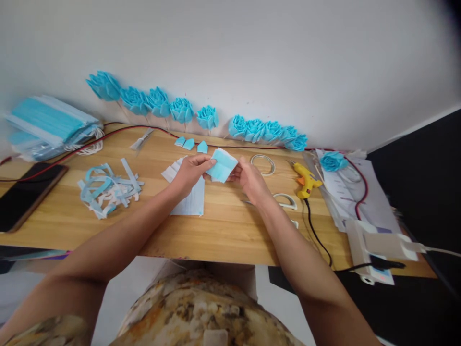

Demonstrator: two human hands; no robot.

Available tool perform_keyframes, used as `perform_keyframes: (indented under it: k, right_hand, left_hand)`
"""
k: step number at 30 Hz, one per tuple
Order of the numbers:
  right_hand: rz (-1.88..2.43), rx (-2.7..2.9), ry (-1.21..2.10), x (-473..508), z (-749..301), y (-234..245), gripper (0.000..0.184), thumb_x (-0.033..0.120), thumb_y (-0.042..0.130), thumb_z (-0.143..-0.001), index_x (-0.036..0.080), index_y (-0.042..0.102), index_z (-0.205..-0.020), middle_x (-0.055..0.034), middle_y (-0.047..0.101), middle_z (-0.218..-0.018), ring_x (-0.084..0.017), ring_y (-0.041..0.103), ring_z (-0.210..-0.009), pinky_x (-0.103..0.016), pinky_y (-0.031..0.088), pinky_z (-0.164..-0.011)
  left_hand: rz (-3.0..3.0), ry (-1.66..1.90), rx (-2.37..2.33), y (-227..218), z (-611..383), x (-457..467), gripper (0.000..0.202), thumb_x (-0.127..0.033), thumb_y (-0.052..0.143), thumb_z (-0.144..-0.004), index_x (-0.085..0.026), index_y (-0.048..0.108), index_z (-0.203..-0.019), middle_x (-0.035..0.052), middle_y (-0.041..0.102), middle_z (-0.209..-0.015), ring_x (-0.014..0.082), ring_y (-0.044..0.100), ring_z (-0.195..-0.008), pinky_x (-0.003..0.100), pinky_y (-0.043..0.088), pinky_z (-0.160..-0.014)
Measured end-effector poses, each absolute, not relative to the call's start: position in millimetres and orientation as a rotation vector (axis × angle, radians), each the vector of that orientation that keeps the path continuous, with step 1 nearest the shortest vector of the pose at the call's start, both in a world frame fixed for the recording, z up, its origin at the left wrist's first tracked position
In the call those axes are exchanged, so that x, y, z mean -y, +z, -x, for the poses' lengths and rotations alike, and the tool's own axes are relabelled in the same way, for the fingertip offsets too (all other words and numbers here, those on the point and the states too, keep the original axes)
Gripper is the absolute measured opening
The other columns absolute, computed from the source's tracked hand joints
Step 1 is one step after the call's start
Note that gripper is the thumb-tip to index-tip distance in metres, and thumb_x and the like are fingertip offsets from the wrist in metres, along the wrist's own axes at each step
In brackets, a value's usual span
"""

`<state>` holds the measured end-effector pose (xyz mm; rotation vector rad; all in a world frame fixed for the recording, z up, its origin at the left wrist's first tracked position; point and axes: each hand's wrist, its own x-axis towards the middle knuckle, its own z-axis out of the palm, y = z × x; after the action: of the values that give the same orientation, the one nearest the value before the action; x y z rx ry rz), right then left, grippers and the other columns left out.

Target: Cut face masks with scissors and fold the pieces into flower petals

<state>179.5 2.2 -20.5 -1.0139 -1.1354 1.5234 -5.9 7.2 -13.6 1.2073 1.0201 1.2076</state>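
Both my hands hold one light blue piece of mask fabric (pixel 223 165) above the wooden table (pixel 230 230). My left hand (pixel 190 172) pinches its left edge with thumb and fingers. My right hand (pixel 248 179) grips its right edge. Under my left hand lies a stack of white and pale blue cut sheets (pixel 190 199). Three small folded blue pieces (pixel 189 143) sit just beyond the fabric.
Blue fabric roses (pixel 182 109) line the wall. A stack of face masks (pixel 46 125) and a phone (pixel 25 194) lie at left, with cut strips (pixel 108 187) nearby. A tape ring (pixel 262 164), scissors (pixel 286 201), a yellow glue gun (pixel 306 180) and a power strip (pixel 370 250) are at right.
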Motion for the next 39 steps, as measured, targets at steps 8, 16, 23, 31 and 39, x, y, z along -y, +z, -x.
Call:
perform_keyframes:
  k: [8,16,23,31,39]
  right_hand:
    - [1.113,1.294,1.248,-0.1,-175.2,-23.2,0.042,0.060,0.077,-0.070,0.019,0.068,-0.077,0.0002,0.067,-0.073,-0.016,0.061,-0.072,-0.030,0.052,-0.070]
    - [1.141,1.326,1.223,-0.9,-174.8,-26.5,0.032,0.050,0.077,-0.072,0.020,0.067,-0.070,0.0003,0.066,-0.071,-0.017,0.061,-0.070,-0.032,0.054,-0.071]
    - [1.103,1.384,1.269,-1.5,-177.0,-23.3,0.042,0.045,0.084,-0.067,0.022,0.071,-0.098,-0.0022,0.074,-0.093,-0.019,0.067,-0.085,-0.033,0.054,-0.078]
    - [1.101,1.418,1.030,2.9,-178.5,-16.8,0.025,0.045,0.071,-0.081,0.021,0.071,-0.083,0.0008,0.067,-0.074,-0.013,0.058,-0.066,-0.027,0.047,-0.062]
    - [1.146,1.429,0.910,1.2,-182.0,-13.9,0.025,0.046,0.068,-0.083,0.021,0.069,-0.080,0.0015,0.064,-0.070,-0.013,0.055,-0.064,-0.026,0.045,-0.060]
  left_hand:
    - [-1.224,1.160,-1.029,-8.6,3.4,-4.0,0.029,-0.044,0.083,-0.066,-0.017,0.073,-0.067,-0.0006,0.061,-0.061,0.0095,0.049,-0.056,0.022,0.038,-0.051]
    - [-1.221,1.177,-1.056,-9.2,3.4,-4.3,0.030,-0.046,0.082,-0.066,-0.017,0.074,-0.067,-0.0001,0.062,-0.059,0.0092,0.047,-0.054,0.023,0.037,-0.050]
    - [-1.280,1.172,-1.084,-12.4,4.5,-3.9,0.031,-0.047,0.080,-0.068,-0.016,0.075,-0.070,-0.0002,0.064,-0.062,0.0095,0.049,-0.055,0.022,0.037,-0.051]
    - [-1.447,1.061,-1.050,-10.9,1.6,1.8,0.033,-0.049,0.077,-0.072,-0.016,0.076,-0.073,0.0019,0.070,-0.071,0.0127,0.057,-0.064,0.025,0.044,-0.061]
    - [-1.507,1.010,-1.069,-18.0,5.5,-5.1,0.033,-0.047,0.072,-0.076,-0.015,0.078,-0.078,0.0036,0.073,-0.074,0.0141,0.060,-0.066,0.027,0.046,-0.063]
